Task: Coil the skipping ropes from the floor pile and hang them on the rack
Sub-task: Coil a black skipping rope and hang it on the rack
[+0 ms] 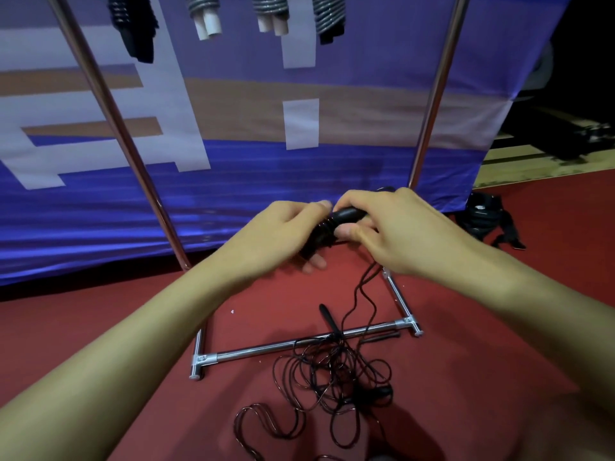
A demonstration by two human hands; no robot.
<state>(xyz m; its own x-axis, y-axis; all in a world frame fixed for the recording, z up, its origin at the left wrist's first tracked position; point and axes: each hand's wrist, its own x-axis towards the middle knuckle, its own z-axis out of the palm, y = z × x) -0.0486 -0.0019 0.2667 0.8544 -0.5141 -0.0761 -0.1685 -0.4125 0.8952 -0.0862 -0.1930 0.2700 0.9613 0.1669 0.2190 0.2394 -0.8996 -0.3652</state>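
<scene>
Skipping rope handles (336,224) gripped by both hands, cord wound round

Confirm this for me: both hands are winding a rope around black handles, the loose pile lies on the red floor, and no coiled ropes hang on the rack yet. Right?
Not quite. The head view shows several coiled ropes already hanging at the top of the rack. The rest stands: the left hand and right hand hold the black handles, and the loose pile lies on the red floor.

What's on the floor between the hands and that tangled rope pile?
In the head view, a chrome rack base bar crosses the red floor there; a black handle lies across it, and cord hangs from the hands.
</scene>
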